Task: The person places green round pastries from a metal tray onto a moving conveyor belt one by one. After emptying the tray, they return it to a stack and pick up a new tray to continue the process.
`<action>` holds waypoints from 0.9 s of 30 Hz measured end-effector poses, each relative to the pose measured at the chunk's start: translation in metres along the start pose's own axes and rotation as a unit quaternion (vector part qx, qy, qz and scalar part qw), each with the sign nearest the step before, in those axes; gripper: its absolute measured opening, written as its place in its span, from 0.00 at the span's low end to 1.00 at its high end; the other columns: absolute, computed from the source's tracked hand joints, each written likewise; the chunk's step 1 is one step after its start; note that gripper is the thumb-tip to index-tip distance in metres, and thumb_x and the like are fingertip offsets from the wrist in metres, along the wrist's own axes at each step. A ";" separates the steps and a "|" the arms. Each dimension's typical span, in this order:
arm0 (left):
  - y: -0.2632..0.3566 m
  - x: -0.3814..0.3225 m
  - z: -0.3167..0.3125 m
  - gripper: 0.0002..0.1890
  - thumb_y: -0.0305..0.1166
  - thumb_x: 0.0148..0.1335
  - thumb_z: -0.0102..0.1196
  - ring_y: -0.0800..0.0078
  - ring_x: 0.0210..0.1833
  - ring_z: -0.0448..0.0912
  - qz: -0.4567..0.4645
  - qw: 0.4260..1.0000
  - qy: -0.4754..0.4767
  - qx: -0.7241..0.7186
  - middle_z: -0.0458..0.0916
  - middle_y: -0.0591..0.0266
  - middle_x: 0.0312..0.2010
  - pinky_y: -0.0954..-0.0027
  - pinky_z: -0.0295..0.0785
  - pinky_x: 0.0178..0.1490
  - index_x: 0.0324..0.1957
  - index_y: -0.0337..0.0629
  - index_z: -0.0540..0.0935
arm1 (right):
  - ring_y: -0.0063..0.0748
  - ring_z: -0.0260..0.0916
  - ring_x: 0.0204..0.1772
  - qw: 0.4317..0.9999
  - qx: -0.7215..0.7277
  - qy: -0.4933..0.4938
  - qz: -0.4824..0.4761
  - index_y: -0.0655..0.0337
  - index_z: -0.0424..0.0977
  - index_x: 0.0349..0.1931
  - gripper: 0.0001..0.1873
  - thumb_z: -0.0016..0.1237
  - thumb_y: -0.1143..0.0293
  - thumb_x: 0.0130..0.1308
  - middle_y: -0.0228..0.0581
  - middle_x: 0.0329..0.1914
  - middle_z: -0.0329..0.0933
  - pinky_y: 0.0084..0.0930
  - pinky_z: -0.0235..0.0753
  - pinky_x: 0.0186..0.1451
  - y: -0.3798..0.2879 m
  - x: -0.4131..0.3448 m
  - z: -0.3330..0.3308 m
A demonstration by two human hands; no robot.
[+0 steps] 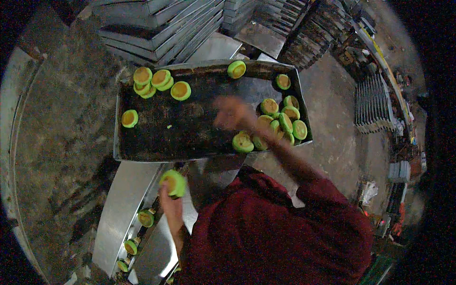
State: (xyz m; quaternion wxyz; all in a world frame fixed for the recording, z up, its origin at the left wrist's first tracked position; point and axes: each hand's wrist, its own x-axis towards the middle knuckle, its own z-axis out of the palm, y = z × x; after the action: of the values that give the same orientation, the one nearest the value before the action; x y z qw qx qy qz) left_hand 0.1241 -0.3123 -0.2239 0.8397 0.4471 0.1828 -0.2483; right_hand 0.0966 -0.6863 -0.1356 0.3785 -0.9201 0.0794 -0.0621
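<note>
My left hand (pixel 171 205) holds a round green cake with a browned face (pixel 174 183), below the near edge of a dark metal tray (pixel 199 131). Over the tray, right of its middle, my right hand (pixel 231 113) is blurred, so whether it holds anything is unclear. Similar green cakes lie piled in the tray's right part (pixel 285 123), partly hidden by my forearm. Several others form a cluster at its far left corner (pixel 142 76), and a single one (pixel 129 118) lies by the left wall. Another cake (pixel 237 69) leans on the far wall.
Below the tray, a narrow conveyor between metal guards (pixel 123 210) carries several green cakes (pixel 145 217). Stacked metal trays (pixel 160 32) stand beyond the tray. More racked trays (pixel 374 103) are at the right, on the concrete floor (pixel 331 142).
</note>
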 end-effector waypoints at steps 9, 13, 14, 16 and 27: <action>0.035 0.009 -0.161 0.27 0.39 0.68 0.58 0.60 0.53 0.79 0.118 0.931 0.184 0.292 0.77 0.49 0.55 0.61 0.79 0.52 0.62 0.30 0.72 | 0.68 0.72 0.57 0.870 -0.334 0.111 0.345 0.50 0.52 0.73 0.47 0.61 0.52 0.56 0.68 0.61 0.68 0.52 0.76 0.58 0.289 -0.018 -0.123; 0.040 -0.009 -0.178 0.24 0.37 0.66 0.61 0.62 0.50 0.80 0.221 0.880 0.300 0.295 0.79 0.50 0.54 0.66 0.81 0.46 0.58 0.30 0.75 | 0.65 0.71 0.56 0.914 -0.330 0.070 0.225 0.59 0.57 0.69 0.42 0.60 0.54 0.58 0.63 0.57 0.69 0.51 0.76 0.56 0.263 -0.038 -0.087; 0.040 -0.005 -0.178 0.23 0.37 0.66 0.61 0.65 0.49 0.80 0.237 0.895 0.267 0.268 0.81 0.52 0.50 0.68 0.80 0.45 0.57 0.32 0.76 | 0.65 0.71 0.53 0.922 -0.371 0.013 0.110 0.60 0.58 0.67 0.39 0.60 0.56 0.59 0.61 0.56 0.70 0.51 0.76 0.56 0.255 -0.043 -0.077; 0.024 0.011 -0.172 0.22 0.35 0.66 0.60 0.67 0.49 0.80 0.311 0.897 0.202 0.242 0.82 0.54 0.48 0.68 0.78 0.48 0.58 0.33 0.76 | 0.62 0.72 0.51 0.922 -0.387 -0.021 0.016 0.60 0.60 0.64 0.35 0.61 0.63 0.59 0.57 0.54 0.70 0.48 0.76 0.56 0.234 -0.045 -0.053; -0.048 0.027 -0.062 0.21 0.38 0.68 0.57 0.58 0.58 0.76 0.206 0.934 0.185 0.226 0.78 0.52 0.55 0.57 0.69 0.63 0.58 0.38 0.77 | 0.55 0.64 0.61 0.974 0.070 -0.078 -0.201 0.56 0.62 0.66 0.44 0.68 0.59 0.48 0.52 0.57 0.66 0.43 0.64 0.67 -0.030 0.006 0.121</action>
State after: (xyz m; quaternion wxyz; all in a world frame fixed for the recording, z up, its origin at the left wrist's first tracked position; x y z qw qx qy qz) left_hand 0.1132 -0.2899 -0.3029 0.7006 0.6908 0.1780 -0.0170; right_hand 0.1266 -0.5831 -0.1995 0.4266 -0.8905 -0.1417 -0.0706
